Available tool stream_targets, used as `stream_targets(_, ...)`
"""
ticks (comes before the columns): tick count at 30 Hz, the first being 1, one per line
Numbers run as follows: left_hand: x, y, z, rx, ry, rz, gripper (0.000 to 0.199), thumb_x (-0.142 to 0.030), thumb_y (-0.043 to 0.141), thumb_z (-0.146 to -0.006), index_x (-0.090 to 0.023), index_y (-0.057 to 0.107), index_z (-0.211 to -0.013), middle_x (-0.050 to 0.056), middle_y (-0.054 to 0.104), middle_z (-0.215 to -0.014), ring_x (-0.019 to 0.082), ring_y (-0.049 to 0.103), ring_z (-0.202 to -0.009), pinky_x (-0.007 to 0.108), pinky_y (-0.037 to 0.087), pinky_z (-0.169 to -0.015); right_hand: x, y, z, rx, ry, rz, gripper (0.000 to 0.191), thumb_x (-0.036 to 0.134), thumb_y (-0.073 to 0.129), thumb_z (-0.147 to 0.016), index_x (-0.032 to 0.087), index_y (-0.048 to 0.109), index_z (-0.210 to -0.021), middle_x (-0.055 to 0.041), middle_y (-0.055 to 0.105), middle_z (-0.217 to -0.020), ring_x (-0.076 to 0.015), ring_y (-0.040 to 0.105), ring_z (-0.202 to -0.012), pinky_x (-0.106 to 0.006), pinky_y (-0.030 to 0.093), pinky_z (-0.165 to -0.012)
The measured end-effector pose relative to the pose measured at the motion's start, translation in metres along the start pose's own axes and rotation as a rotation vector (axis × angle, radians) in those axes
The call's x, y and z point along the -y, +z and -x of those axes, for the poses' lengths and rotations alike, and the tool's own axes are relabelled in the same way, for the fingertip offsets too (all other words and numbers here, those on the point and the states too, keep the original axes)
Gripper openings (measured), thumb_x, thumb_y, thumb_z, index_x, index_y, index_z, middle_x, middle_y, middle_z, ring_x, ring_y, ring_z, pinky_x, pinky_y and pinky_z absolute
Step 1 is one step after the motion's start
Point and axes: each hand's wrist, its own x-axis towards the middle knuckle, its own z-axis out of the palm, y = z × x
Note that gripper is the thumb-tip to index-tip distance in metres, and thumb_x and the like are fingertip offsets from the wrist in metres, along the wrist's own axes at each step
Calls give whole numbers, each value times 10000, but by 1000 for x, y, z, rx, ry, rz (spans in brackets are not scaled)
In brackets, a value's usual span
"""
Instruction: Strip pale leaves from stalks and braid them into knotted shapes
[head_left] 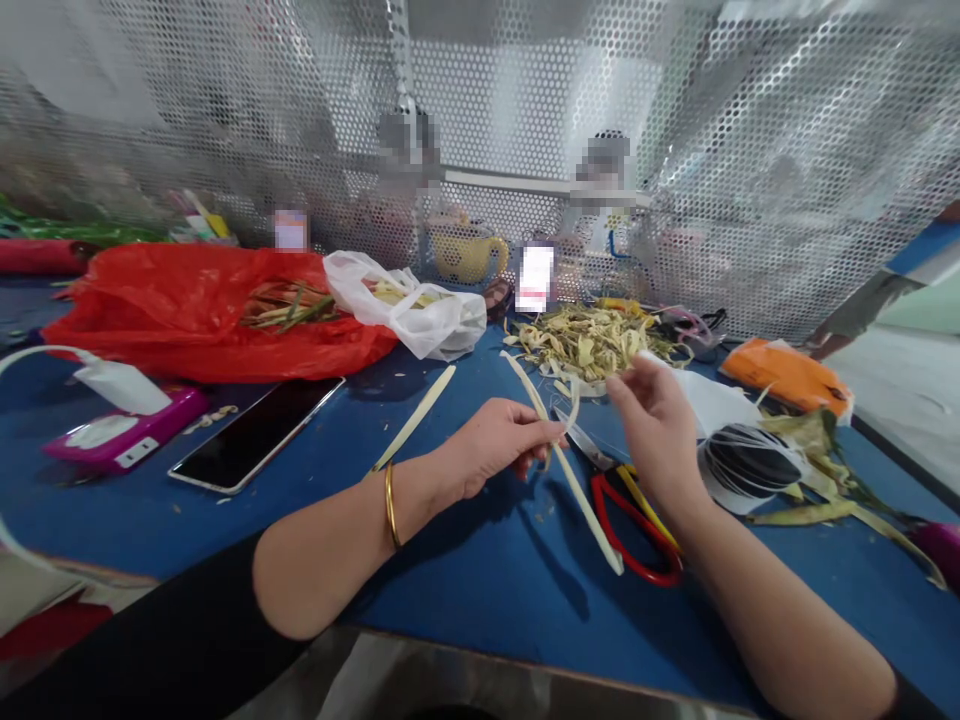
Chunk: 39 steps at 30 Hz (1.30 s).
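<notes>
Between the thumb and fingers of my left hand is a pale leaf strip, with a thin curled strip looped near the fingertips. My right hand is raised to the right of it, thumb and fingers curved toward each other; whether it holds a fine thread is too small to tell. Scissors with red and yellow handles lie on the table between the hands. A spool of clear line sits right of my right wrist. Another pale strip lies beyond my left wrist.
On the blue table are a red plastic bag of dried stalks, a white bag, a pile of dry leaves, a phone, a purple power strip and an orange packet. Behind stands a perforated metal screen.
</notes>
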Motion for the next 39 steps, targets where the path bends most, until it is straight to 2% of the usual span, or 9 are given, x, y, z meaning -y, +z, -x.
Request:
stream_targets(2, 0, 0, 1, 22, 6, 9, 347, -445, 609, -814, -125, 691, -708, -18, 536, -569, 54, 425, -436, 200, 361, -440, 4, -6, -3, -23, -204, 171, 302, 396, 627, -819, 209, 667, -1052, -71, 648, -997, -227, 588, -942, -378, 456, -840)
stream_targets(5, 1, 1, 2, 55, 25, -34, 351, -456, 602, -814, -130, 700, -729, -22, 535, -559, 59, 422, -435, 198, 343, -427, 12, -7, 0, 273, -278, 202, 280, 414, 545, -891, 200, 716, -833, -69, 680, -892, -217, 611, -878, -359, 456, -823)
stream_targets(8, 3, 4, 3, 72, 52, -140, 288, -409, 657, -762, -132, 691, -688, -35, 527, -524, 58, 411, -417, 199, 320, -419, 14, 0, 8, 591, -40, 35, 375, 491, 569, -855, 176, 676, -682, -28, 633, -671, -169, 581, -665, -297, 456, -649)
stream_targets(10, 4, 7, 3, 79, 56, -192, 243, -363, 671, -738, -132, 690, -662, -37, 527, -508, 57, 417, -414, 197, 316, -421, 13, 5, 13, 685, 159, -122, 368, 513, 646, -784, 169, 641, -656, 6, 584, -583, -134, 528, -550, -268, 427, -553)
stream_targets(13, 3, 9, 5, 86, 31, -214, 178, -293, 655, -721, -132, 707, -666, -33, 541, -501, 59, 431, -417, 193, 323, -427, 11, 9, 17, 614, 305, -256, 356, 488, 735, -696, 171, 588, -628, 32, 555, -541, -105, 473, -487, -245, 387, -492)
stream_targets(17, 0, 9, 6, 86, 21, -206, 166, -269, 644, -712, -131, 728, -672, -27, 548, -494, 58, 431, -420, 190, 326, -432, 9, 9, 19, 486, 311, -246, 350, 465, 739, -690, 176, 555, -614, 35, 538, -544, -97, 445, -491, -233, 349, -476)
stream_targets(25, 2, 5, 5, 153, 41, -210, 168, -265, 644, -731, -137, 752, -713, -19, 565, -500, 61, 447, -427, 185, 340, -439, 6, 14, 26, 390, 282, -222, 322, 444, 705, -711, 190, 537, -607, 47, 489, -533, -99, 408, -493, -232, 332, -468)
stream_targets(34, 1, 3, 4, 201, 14, -204, 166, -270, 645, -734, -139, 746, -719, -11, 586, -522, 63, 473, -438, 182, 375, -456, 6, 14, 25, 418, 265, -212, 278, 409, 683, -743, 191, 560, -622, 44, 511, -545, -106, 423, -502, -252, 353, -513)
stream_targets(39, 4, 4, 3, 114, 24, -276, 147, -257, 622, -711, -153, 721, -675, -32, 558, -506, 63, 468, -427, 175, 377, -446, 10, 9, 16, 416, 210, -310, 229, 370, 708, -715, 179, 599, -652, 24, 546, -619, -121, 460, -603, -257, 366, -584)
